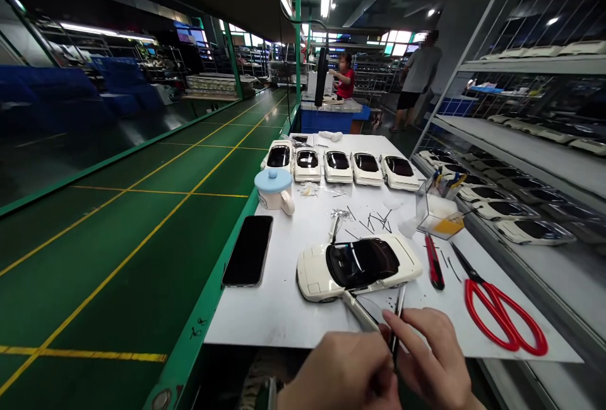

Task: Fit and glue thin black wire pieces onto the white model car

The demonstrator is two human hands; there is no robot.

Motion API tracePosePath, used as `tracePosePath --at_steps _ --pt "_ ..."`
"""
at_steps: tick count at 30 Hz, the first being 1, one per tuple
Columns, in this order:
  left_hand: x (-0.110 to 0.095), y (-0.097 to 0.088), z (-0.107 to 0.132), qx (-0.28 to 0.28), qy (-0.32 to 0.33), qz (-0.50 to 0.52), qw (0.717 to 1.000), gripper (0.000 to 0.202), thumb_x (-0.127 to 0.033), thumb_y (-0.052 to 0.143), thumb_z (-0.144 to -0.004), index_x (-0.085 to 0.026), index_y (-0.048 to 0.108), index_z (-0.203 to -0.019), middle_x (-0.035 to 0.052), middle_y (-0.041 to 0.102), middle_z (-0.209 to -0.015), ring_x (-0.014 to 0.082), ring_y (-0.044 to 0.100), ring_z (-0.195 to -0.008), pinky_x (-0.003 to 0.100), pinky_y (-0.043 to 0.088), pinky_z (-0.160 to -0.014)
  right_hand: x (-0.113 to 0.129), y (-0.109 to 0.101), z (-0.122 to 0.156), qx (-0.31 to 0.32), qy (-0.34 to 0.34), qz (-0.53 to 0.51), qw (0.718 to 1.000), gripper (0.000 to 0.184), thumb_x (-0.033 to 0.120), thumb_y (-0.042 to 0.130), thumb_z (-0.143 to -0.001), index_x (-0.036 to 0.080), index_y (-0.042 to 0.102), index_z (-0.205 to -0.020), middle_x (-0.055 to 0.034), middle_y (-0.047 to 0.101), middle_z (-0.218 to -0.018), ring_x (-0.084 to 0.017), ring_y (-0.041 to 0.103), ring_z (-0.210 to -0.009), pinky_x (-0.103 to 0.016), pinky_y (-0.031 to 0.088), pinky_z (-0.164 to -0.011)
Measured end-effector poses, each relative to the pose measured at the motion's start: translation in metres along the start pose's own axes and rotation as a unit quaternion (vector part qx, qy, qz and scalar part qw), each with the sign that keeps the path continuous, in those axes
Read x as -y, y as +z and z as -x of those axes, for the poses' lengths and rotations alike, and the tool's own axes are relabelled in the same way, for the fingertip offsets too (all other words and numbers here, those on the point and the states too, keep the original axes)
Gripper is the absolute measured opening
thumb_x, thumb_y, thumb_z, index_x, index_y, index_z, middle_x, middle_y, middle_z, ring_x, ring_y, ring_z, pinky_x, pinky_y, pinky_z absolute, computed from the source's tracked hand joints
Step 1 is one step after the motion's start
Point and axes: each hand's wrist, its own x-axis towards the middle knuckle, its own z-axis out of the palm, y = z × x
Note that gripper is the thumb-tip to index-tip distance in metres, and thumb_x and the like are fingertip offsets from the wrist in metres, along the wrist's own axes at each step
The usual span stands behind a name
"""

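Note:
My right hand (433, 353) pinches a slim metal tool that looks like tweezers (400, 304), its tip pointing up and away. Beside it, my left hand (336, 369) is closed, the fingers curled in; what they hold, if anything, is hidden. Both hands are at the table's near edge, just below the open near door (362, 312) of a white model car (364, 265). This car has a dark roof and windows, and its far door (334, 231) also stands open. Thin black strips (379, 222) lie scattered behind the car.
Several white model cars (338, 166) stand in a row at the back. A lidded mug (273, 190) and a phone (249, 251) are on the left; a red cutter (434, 263), scissors (504, 312) and a clear box (438, 211) on the right. Shelves (521, 139) flank the table; two people are beyond.

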Motion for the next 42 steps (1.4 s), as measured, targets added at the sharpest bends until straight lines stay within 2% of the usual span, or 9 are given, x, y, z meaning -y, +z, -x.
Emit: tracePosePath --at_steps 2,4,8,10,17,24,32,36,42 --pt "0.003 0.017 0.008 -0.012 0.008 0.005 1.000 0.019 -0.005 0.047 -0.065 -0.020 0.035 -0.068 -0.0066 0.040 -0.053 0.0041 0.034 -0.041 0.015 0.024 -0.037 0.003 0.001 0.000 0.003 0.002 -0.014 1.000 0.034 0.007 0.056 -0.083 0.016 0.058 -0.115 -0.0084 0.061 -0.088 -0.018 0.059 -0.076 -0.035 0.048 -0.066" --pt "0.007 0.023 0.010 -0.004 0.021 0.013 1.000 0.016 -0.011 0.051 -0.072 -0.020 0.037 -0.070 -0.0040 0.048 -0.057 0.0062 0.042 -0.046 0.016 0.031 -0.041 0.005 0.000 -0.001 -0.008 0.043 -0.052 0.998 0.029 0.006 0.055 -0.082 0.017 0.059 -0.109 -0.0072 0.062 -0.087 -0.019 0.061 -0.077 -0.034 0.050 -0.068" --pt "0.009 0.013 0.009 -0.004 0.015 0.036 0.999 0.014 -0.024 0.055 -0.081 -0.019 0.044 -0.073 -0.0004 0.056 -0.063 0.0096 0.050 -0.054 0.019 0.038 -0.049 0.008 0.003 -0.006 -0.037 0.220 -0.084 0.971 0.018 0.013 0.057 -0.085 0.021 0.055 -0.101 -0.0044 0.062 -0.086 -0.017 0.062 -0.076 -0.031 0.052 -0.067" --pt "0.008 0.006 0.008 -0.021 -0.003 0.048 0.999 0.012 -0.024 0.054 -0.081 -0.019 0.047 -0.073 0.0000 0.056 -0.063 0.0097 0.050 -0.054 0.019 0.038 -0.049 0.006 0.008 -0.008 -0.028 0.258 -0.083 0.962 0.013 0.017 0.058 -0.086 0.021 0.052 -0.096 -0.0042 0.062 -0.087 -0.016 0.062 -0.076 -0.028 0.052 -0.066" --pt "0.006 0.002 0.012 -0.036 0.000 0.055 0.998 0.013 -0.024 0.056 -0.080 -0.019 0.048 -0.072 -0.0004 0.056 -0.061 0.0099 0.052 -0.053 0.020 0.039 -0.051 -0.012 0.011 -0.016 0.020 0.138 -0.082 0.987 0.013 0.012 0.058 -0.084 0.021 0.049 -0.086 -0.0033 0.061 -0.081 -0.016 0.059 -0.076 -0.030 0.049 -0.068" --pt "0.008 0.004 0.012 -0.043 0.015 0.045 0.998 0.014 -0.025 0.055 -0.081 -0.019 0.046 -0.072 -0.0010 0.057 -0.060 0.0104 0.053 -0.054 0.020 0.039 -0.052 -0.023 0.001 -0.023 0.085 0.097 -0.062 0.990 0.013 0.012 0.060 -0.082 0.020 0.050 -0.083 -0.0004 0.059 -0.073 -0.015 0.056 -0.068 -0.030 0.042 -0.065" --pt "0.008 0.004 0.012 -0.014 -0.017 0.041 0.999 0.012 -0.023 0.057 -0.078 -0.018 0.048 -0.071 -0.0005 0.057 -0.062 0.0102 0.051 -0.055 0.020 0.037 -0.052 -0.031 0.004 -0.026 0.099 0.055 -0.036 0.993 0.015 0.009 0.061 -0.079 0.019 0.050 -0.082 0.0018 0.060 -0.072 -0.013 0.057 -0.068 -0.033 0.034 -0.070" --pt "0.003 -0.013 0.002 -0.002 -0.039 0.029 0.999 0.008 -0.019 0.055 -0.079 -0.018 0.050 -0.072 0.0006 0.057 -0.067 0.0107 0.051 -0.060 0.021 0.040 -0.056 -0.029 -0.003 -0.023 0.079 0.063 -0.075 0.992 0.017 0.006 0.060 -0.080 0.019 0.050 -0.082 0.0022 0.062 -0.075 -0.013 0.059 -0.070 -0.033 0.035 -0.072" --pt "0.017 -0.051 -0.034 -0.068 -0.076 -0.050 0.994 0.007 -0.014 0.050 -0.087 -0.017 0.054 -0.083 0.0005 0.056 -0.076 0.0103 0.052 -0.069 0.021 0.043 -0.063 -0.020 -0.004 -0.008 0.007 0.126 -0.157 0.980 0.023 0.000 0.063 -0.078 0.019 0.050 -0.084 -0.0008 0.061 -0.078 -0.015 0.057 -0.075 -0.035 0.038 -0.070"
